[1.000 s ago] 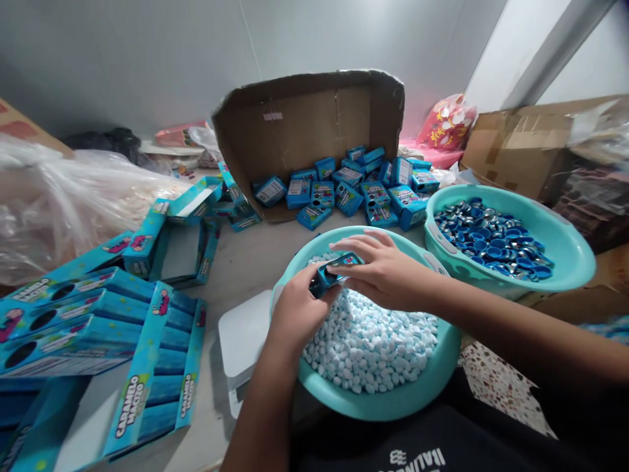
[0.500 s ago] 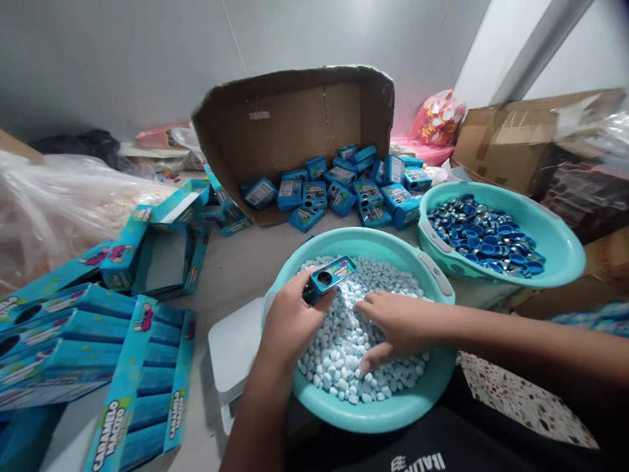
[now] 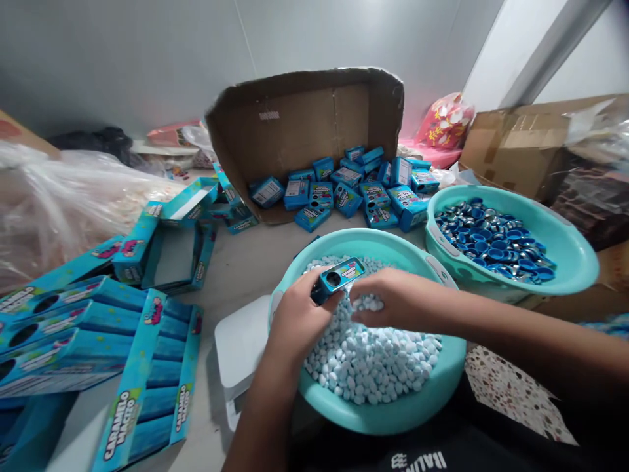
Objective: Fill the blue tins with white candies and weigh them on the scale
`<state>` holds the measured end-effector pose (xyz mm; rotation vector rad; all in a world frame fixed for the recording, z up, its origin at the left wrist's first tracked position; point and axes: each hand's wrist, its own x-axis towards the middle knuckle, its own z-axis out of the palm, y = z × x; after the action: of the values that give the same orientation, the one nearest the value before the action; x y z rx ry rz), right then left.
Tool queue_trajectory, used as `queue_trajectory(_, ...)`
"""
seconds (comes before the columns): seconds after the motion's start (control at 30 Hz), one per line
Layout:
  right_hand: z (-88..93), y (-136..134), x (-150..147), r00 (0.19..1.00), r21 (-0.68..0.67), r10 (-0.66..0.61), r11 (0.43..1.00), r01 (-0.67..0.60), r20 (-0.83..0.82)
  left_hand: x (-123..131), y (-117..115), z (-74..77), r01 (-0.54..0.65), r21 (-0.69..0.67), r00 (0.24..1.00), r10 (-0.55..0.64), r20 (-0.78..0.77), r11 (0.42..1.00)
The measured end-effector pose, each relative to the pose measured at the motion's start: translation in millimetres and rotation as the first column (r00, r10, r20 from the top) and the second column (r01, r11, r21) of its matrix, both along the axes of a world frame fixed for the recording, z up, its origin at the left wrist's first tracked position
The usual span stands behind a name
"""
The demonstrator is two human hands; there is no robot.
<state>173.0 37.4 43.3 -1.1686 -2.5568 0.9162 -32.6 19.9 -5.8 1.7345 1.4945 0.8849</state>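
My left hand [image 3: 295, 318] grips a small blue candy box [image 3: 337, 278] with a round hole in its face, holding it over a teal basin [image 3: 393, 410] heaped with pale blue and white candies [image 3: 373, 357]. My right hand [image 3: 396, 298] is cupped with fingers closed on a small handful of those candies, right beside the box's end.
A second teal basin [image 3: 565, 275] of blue and silver caps stands at the right. An open cardboard carton [image 3: 304, 124] lying on its side holds several small blue boxes [image 3: 344, 187]. Blue display trays [image 3: 147, 367] lie at the left, by a clear plastic bag [image 3: 63, 203]. A white square block [image 3: 240, 341] sits beside the near basin.
My right hand dipped into the candies half a second ago and has risen with some, back beside the box. My left hand kept holding the box in place.
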Motion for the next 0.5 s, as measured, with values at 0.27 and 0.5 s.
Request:
queue_trajectory(0.27,15.2,30.4,-34.5,0.659,-0.279,-0.292,0.952,0.128,-0.694,-0.5,-1.2,0.6,0.025,0.097,1.0,-0.025,0.002,0.995)
queue_trajectory(0.5,-2.6,34.9,-69.9,0.305,-0.452,-0.438,0.892,0.03,-0.845,-0.7,-4.0,1.4,0.057,0.185,0.996,-0.044,-0.073,0.981)
